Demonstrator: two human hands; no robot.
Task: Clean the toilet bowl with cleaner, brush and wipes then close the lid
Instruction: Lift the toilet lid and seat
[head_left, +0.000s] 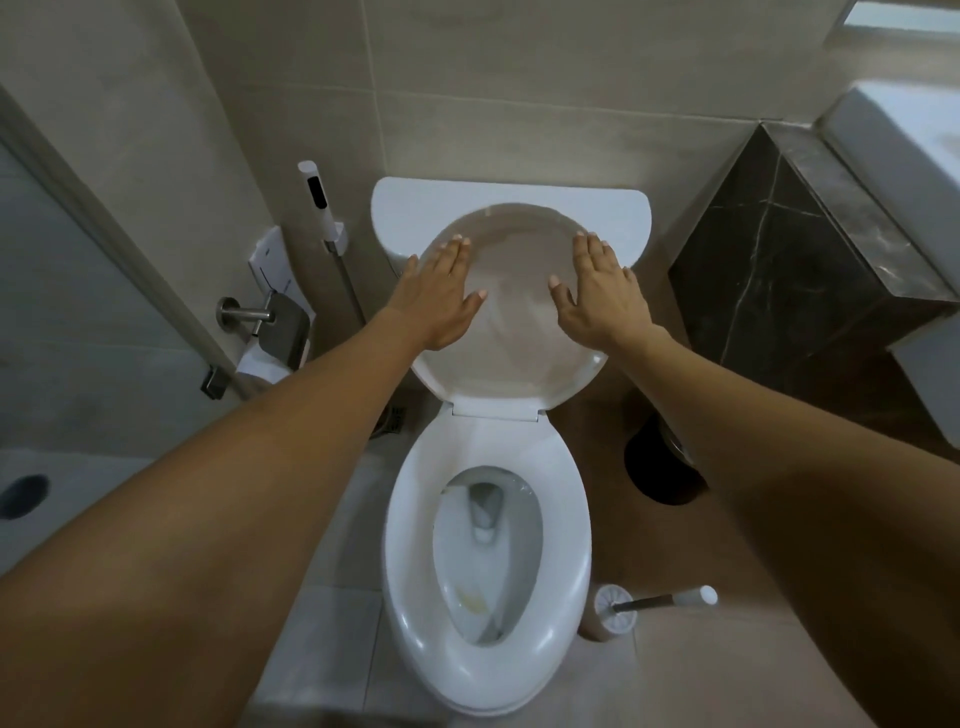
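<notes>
Nearest the camera, the toilet bowl (488, 561) stands uncovered with its seat (415, 597) down, water at the bottom and a yellowish stain on the near inner wall, so by my judgement the cleaning itself is not yet finished or not yet begun. Just beside the bowl on the floor to the right, the brush (654, 603) sits in its holder (605, 618), handle leaning away to the right. No cleaner bottle or wipes can be seen. Farther off, the lid (511, 332) is upright, leaning back toward the tank (511, 208). The left hand (441, 296) lies flat on the lid's left half and the right hand (602, 296) flat on its right half; each grip is wide, fingers spread, pressing on the surface of the lid and holding nothing. Whether the lid is being settled back or started forward cannot be told. To handle it well, the palms should keep even pressure on both sides so the hinge (496, 410) does not twist, and the lid should rest fully against the tank before the hands leave it, lest it drop on the seat.
</notes>
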